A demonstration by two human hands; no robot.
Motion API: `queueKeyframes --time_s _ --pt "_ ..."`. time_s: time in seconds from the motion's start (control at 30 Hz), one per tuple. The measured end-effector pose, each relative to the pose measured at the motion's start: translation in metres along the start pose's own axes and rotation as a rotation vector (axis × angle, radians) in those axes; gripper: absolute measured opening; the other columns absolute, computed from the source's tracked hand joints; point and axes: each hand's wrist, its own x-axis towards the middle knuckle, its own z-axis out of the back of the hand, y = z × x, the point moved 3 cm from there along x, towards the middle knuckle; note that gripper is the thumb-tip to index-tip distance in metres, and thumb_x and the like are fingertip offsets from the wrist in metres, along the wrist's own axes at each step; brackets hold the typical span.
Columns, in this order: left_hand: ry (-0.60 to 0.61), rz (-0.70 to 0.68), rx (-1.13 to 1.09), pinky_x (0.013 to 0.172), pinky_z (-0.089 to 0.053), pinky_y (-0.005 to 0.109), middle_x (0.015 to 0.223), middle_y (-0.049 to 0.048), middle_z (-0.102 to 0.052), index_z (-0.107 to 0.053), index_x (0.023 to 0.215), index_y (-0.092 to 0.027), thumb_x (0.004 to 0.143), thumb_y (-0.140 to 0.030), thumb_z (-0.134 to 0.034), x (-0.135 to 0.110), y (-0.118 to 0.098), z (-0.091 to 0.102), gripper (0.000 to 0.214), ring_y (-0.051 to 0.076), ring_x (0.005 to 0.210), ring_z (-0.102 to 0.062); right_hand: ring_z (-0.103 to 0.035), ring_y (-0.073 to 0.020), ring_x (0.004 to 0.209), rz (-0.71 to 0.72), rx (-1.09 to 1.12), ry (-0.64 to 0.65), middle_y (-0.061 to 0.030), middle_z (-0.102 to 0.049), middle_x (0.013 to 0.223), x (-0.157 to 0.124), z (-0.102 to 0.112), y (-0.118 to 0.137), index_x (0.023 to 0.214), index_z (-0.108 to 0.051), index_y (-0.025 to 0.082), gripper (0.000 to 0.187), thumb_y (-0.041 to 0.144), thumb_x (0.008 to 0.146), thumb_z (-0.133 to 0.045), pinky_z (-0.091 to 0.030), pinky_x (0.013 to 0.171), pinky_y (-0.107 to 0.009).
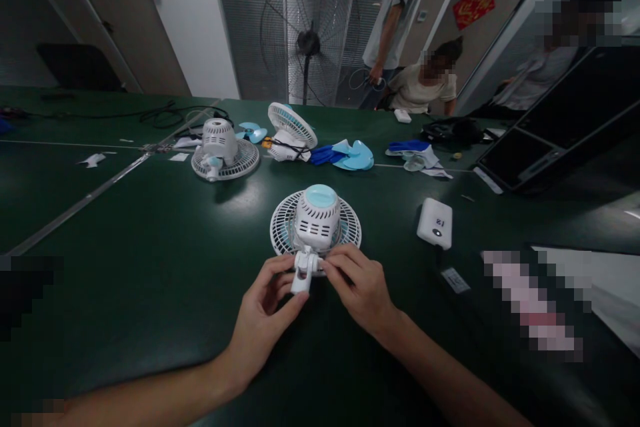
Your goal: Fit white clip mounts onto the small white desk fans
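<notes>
A small white fan with a pale blue cap on its motor housing lies grille-down on the green table, right in front of me. From its near side a white hinged bracket sticks out toward me. My left hand grips this bracket from the left, thumb on its lower end and fingers behind. On the other side, my right hand pinches at the bracket's joint with thumb and forefinger; whatever small part may sit between those fingertips is hidden.
Farther back lie a second fan, a tilted fan, light blue fan blades and a blue-and-white cloth. A white power bank rests to the right with a cable. Several people are beyond the table, near a large standing fan.
</notes>
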Motion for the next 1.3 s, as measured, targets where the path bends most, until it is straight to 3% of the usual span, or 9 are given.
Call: queueKeyframes --time_s 0.13,0.23,0.43,0.67,0.83,0.93,1.0,1.13,1.3 --pt "-0.011 -0.006 0.011 0.108 -0.056 0.039 0.128 0.0085 -0.063 -0.065 0.123 -0.022 0.087 -0.028 -0.079 0.000 0.000 0.001 0.039 0.022 0.113 -0.069 -0.070 -0.0136 0.080 0.124 -0.057 0.004 -0.0079 -0.070 0.113 -0.004 0.005 0.002 0.128 -0.063 0.020 0.029 0.015 0.100 -0.058 -0.055 0.063 -0.025" --pt "-0.003 -0.009 0.015 0.107 -0.056 0.039 0.127 0.0079 -0.063 -0.065 0.123 -0.022 0.088 -0.027 -0.078 0.000 -0.001 0.001 0.038 0.022 0.112 -0.069 -0.072 -0.0168 0.092 0.200 -0.150 0.004 -0.0075 -0.071 0.110 -0.006 0.007 -0.001 0.126 -0.066 0.022 0.028 0.013 0.100 -0.057 -0.055 0.066 -0.025" --pt "-0.007 -0.013 0.001 0.107 -0.056 0.038 0.130 0.0078 -0.061 -0.067 0.122 -0.023 0.087 -0.026 -0.079 -0.001 0.000 0.001 0.038 0.022 0.114 -0.068 -0.070 -0.0156 0.082 0.067 -0.081 0.029 -0.0062 -0.070 0.100 -0.002 0.003 -0.006 0.099 -0.071 0.019 0.014 0.025 0.103 -0.059 -0.054 0.063 -0.026" --pt "0.003 -0.008 0.002 0.107 -0.056 0.038 0.130 0.0087 -0.061 -0.066 0.123 -0.022 0.087 -0.027 -0.079 0.000 0.001 0.000 0.039 0.022 0.113 -0.068 -0.065 -0.0129 0.071 -0.017 0.059 0.002 -0.0058 -0.070 0.101 0.000 0.000 0.002 0.102 -0.069 0.020 0.007 0.024 0.100 -0.064 -0.052 0.060 -0.025" --pt "0.007 -0.004 0.009 0.108 -0.056 0.039 0.130 0.0099 -0.061 -0.067 0.122 -0.021 0.087 -0.027 -0.079 0.000 -0.001 -0.001 0.038 0.024 0.116 -0.068 -0.060 -0.0115 0.061 -0.288 0.258 -0.060 -0.0030 -0.063 0.081 0.000 -0.003 0.000 0.074 -0.064 0.018 0.034 0.026 0.106 -0.052 -0.049 0.052 -0.023" --pt "0.003 -0.011 0.015 0.108 -0.055 0.039 0.130 0.0095 -0.061 -0.066 0.124 -0.022 0.088 -0.027 -0.078 -0.001 -0.001 -0.001 0.038 0.023 0.115 -0.068 -0.061 -0.0122 0.064 -0.183 0.196 -0.067 -0.0046 -0.067 0.093 -0.003 0.005 -0.001 0.104 -0.068 0.020 0.012 0.023 0.101 -0.058 -0.051 0.055 -0.024" --pt "0.005 -0.009 0.016 0.109 -0.055 0.038 0.131 0.0087 -0.061 -0.066 0.125 -0.023 0.088 -0.027 -0.078 -0.001 0.000 -0.001 0.039 0.023 0.114 -0.068 -0.062 -0.0118 0.067 -0.057 0.142 -0.007 -0.0061 -0.068 0.106 -0.005 0.007 -0.001 0.120 -0.066 0.022 0.023 0.022 0.098 -0.063 -0.052 0.056 -0.024" --pt "0.000 0.000 0.020 0.108 -0.056 0.039 0.132 0.0088 -0.061 -0.066 0.124 -0.023 0.088 -0.027 -0.078 -0.001 0.001 0.000 0.039 0.023 0.115 -0.068 -0.066 -0.0141 0.076 -0.063 0.129 0.044 -0.0047 -0.070 0.100 -0.002 0.005 -0.002 0.104 -0.071 0.022 0.011 0.024 0.102 -0.061 -0.054 0.066 -0.026" --pt "0.015 0.000 0.030 0.109 -0.055 0.040 0.135 0.0095 -0.061 -0.065 0.126 -0.023 0.089 -0.027 -0.077 -0.001 0.001 0.001 0.040 0.025 0.119 -0.067 -0.067 -0.0160 0.074 -0.094 0.180 0.018 -0.0042 -0.070 0.086 -0.002 0.003 -0.004 0.093 -0.073 0.020 0.027 0.022 0.105 -0.049 -0.053 0.067 -0.028"
